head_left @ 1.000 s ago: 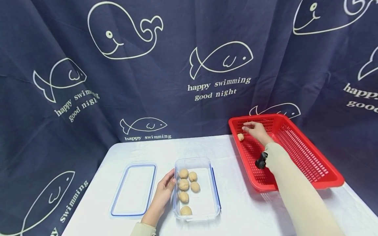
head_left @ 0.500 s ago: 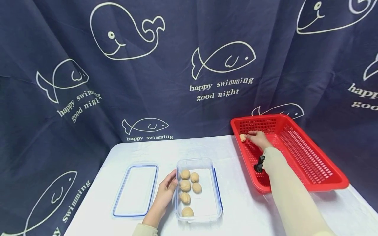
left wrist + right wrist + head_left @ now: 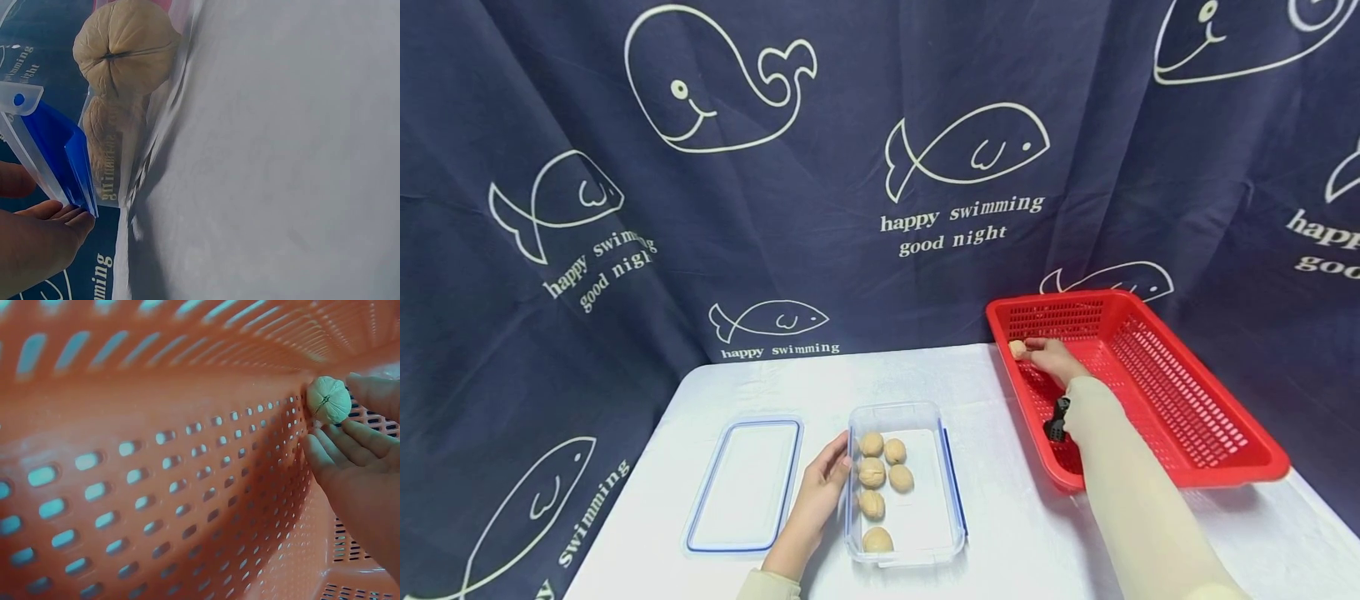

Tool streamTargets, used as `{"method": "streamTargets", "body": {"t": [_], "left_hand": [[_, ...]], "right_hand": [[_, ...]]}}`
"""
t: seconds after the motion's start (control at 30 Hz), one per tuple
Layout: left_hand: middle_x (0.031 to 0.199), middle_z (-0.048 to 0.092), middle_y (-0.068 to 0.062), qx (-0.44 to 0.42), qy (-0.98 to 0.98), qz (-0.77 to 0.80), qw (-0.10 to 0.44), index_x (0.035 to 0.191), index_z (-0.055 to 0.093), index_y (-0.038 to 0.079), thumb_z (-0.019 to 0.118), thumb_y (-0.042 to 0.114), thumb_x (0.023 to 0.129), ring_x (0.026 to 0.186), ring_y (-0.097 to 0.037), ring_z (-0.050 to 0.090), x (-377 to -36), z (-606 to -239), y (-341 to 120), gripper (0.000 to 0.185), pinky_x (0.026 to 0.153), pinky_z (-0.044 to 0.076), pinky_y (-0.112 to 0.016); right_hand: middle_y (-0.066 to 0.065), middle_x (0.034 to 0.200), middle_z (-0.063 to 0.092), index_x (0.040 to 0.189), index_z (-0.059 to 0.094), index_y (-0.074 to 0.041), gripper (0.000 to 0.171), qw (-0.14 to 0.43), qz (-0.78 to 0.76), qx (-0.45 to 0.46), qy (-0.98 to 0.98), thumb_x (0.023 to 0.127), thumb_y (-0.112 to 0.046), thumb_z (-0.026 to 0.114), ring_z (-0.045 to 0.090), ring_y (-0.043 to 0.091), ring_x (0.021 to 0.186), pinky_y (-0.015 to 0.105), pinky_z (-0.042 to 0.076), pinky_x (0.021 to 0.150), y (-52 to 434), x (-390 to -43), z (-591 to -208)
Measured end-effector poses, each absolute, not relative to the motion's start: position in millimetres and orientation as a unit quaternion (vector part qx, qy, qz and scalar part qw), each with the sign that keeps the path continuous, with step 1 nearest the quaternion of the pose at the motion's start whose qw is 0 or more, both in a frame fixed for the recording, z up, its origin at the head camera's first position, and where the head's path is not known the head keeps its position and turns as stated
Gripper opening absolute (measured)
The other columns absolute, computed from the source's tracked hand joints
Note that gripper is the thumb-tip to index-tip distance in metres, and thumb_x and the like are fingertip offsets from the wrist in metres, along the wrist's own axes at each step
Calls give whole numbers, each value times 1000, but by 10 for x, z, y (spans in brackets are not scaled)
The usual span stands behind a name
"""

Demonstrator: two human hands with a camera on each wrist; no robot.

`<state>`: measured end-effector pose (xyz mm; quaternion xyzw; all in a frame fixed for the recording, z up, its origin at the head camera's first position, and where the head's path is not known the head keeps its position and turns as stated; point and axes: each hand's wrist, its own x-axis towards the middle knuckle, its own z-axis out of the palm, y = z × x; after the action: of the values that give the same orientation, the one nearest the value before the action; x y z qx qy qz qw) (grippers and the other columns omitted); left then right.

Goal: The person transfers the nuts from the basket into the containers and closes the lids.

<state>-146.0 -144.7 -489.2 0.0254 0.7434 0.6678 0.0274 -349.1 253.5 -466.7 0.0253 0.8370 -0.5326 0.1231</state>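
- Walnut [image 3: 1017, 349] in the upper right of the head view, lying in the near-left corner of a red perforated basket [image 3: 1195, 408], against the basket's left wall.
- Right hand [image 3: 1054, 357] reaches into that corner. A second ago it hovered above the nut with the fingers spread; now it has dropped lower and the fingers [image 3: 362, 434] are closing round the nut.
- In the right wrist view the walnut [image 3: 329, 399] sits at the upper right of the frame, touched by the fingertips from below and from the right. The grip looks like a light pinch that is just forming; the nut has not left the basket.
- Left hand [image 3: 818, 493], lower middle of the head view, rests with its fingers straight against the left wall of a clear plastic container [image 3: 904, 412]. It has not moved over the last second.
- In the left wrist view, the fingers [image 3: 47, 231] at the lower left lie next to the container's blue clip [image 3: 59, 153].
- Five walnuts [image 3: 880, 475] lie inside the container, in the lower middle of the head view.
- Container lid [image 3: 743, 483], clear with a blue rim, lies flat on the white table [image 3: 1022, 533] just left of the left hand.
- Dark blue cloth printed with white whales and fish [image 3: 962, 150] hangs behind everything.
- Judging from the lowered hand, the pick-up of this last nut in the basket is beginning.
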Motion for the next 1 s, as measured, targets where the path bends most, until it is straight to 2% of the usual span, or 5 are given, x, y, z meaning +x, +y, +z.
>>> {"method": "streamTargets", "body": {"t": [0.3,0.53,0.67,0.8,1.0], "left_hand": [[147,37,-25,26,754,656,24,145,33,-4,48,18,101,138,-38,33,-1473,-4909,-1440,52,114,27,-41],[144,41,-27,43,763,645,-1,143,37,-5,50,22,100,134,-39,38,-1463,-4933,-1446,52,112,33,-40],[146,39,-24,27,758,652,16,145,35,-3,49,21,101,137,-38,35,-1463,-4912,-1449,52,114,28,-42],[148,37,-24,20,756,654,26,146,32,-4,47,16,101,138,-38,33,-1478,-4904,-1451,51,114,26,-41],[148,36,-25,21,753,658,27,146,32,-5,47,14,101,138,-38,32,-1455,-4880,-1446,51,115,26,-41]], "right_hand": [[35,143,33,142,27,16,55,110,-531,11,840,96,-5,48,39,39,126,48,35,112,2532,-3448,-4666],[34,142,36,141,30,16,56,99,-530,15,842,93,-3,51,40,37,124,45,36,111,2529,-3440,-4673],[33,137,40,138,36,15,51,99,-526,27,844,93,-4,52,43,36,118,44,38,107,2524,-3441,-4677],[30,131,46,135,41,13,50,106,-522,33,846,90,-2,56,48,33,110,41,44,100,2511,-3449,-4686],[28,117,53,130,45,17,50,103,-493,21,864,85,3,59,52,26,96,27,47,81,2492,-3450,-4726]]}}
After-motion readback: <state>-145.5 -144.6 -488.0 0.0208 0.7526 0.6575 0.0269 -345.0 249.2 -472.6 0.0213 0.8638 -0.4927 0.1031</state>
